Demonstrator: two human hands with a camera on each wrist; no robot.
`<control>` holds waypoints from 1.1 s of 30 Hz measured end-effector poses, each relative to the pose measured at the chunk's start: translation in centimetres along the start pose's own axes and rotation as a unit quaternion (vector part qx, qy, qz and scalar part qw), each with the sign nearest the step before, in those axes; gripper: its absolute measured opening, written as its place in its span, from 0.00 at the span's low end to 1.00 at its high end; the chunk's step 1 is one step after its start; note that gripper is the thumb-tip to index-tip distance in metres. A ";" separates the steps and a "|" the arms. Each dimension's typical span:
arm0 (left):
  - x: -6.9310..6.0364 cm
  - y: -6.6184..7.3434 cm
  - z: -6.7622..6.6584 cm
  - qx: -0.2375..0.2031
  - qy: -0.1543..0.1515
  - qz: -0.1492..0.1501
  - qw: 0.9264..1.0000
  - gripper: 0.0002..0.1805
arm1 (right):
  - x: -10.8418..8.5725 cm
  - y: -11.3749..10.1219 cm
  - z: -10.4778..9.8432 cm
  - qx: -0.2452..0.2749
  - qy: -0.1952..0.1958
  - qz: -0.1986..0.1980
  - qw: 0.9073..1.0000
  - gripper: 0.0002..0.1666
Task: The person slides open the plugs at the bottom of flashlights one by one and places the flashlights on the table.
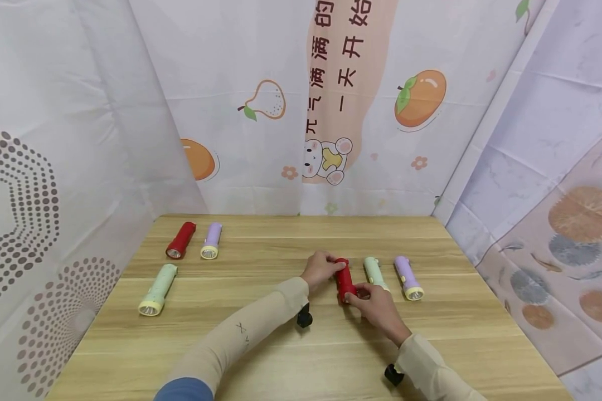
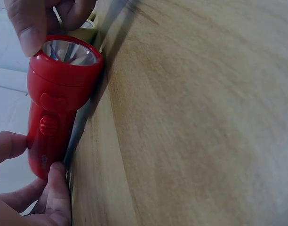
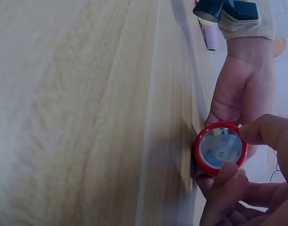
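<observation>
Both hands are on a red flashlight (image 1: 344,280) on the wooden table. My left hand (image 1: 320,268) pinches its tail end between thumb and fingers. At the lens end, my right hand (image 1: 378,308) grips the head by its rim. The left wrist view shows the flashlight's ribbed switch (image 2: 48,126) facing up, close to the tabletop. Its round lens (image 3: 221,148) faces the right wrist camera. Just right of it lie a light green flashlight (image 1: 374,271), partly hidden by my right hand, and a purple flashlight (image 1: 408,278) with a yellow head.
On the table's left side lie another red flashlight (image 1: 181,240), another purple one (image 1: 212,240) and another green one (image 1: 159,291). A printed curtain (image 1: 261,161) hangs along the table's back edge, with more cloth at both sides. Black wrist cameras hang below both sleeves.
</observation>
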State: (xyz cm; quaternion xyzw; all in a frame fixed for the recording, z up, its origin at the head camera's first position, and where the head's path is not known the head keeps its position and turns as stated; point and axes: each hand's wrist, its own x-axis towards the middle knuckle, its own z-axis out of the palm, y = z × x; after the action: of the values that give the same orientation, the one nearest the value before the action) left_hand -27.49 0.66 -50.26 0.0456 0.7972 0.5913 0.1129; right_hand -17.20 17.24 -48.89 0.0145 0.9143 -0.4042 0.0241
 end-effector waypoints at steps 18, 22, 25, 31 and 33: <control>-0.3 -0.2 -0.4 0.009 0.018 0.002 1.000 0.12 | -0.3 -1.1 -0.2 -0.006 0.001 -0.009 1.000 0.24; -0.4 -0.4 -0.5 0.006 0.017 0.004 1.000 0.13 | -0.3 -1.2 -0.3 -0.021 0.014 -0.019 1.000 0.25; -0.5 -0.6 -0.8 -0.004 0.009 0.005 1.000 0.15 | -0.2 -1.2 -0.3 -0.028 0.026 -0.022 0.999 0.24; -0.8 -1.0 -1.6 -0.026 -0.013 0.005 1.000 0.17 | -0.1 -1.2 -0.6 -0.012 0.051 -0.032 0.998 0.22; -1.1 -0.9 -2.1 -0.023 -0.025 0.009 0.999 0.17 | -0.2 -1.3 -0.8 -0.002 0.061 -0.040 0.997 0.20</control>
State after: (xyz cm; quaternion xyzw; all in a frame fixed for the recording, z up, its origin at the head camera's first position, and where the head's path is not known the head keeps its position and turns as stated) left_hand -26.85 -1.81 -50.44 0.0652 0.7797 0.6093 0.1282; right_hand -17.11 16.95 -47.43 0.0028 0.9148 -0.4011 -0.0473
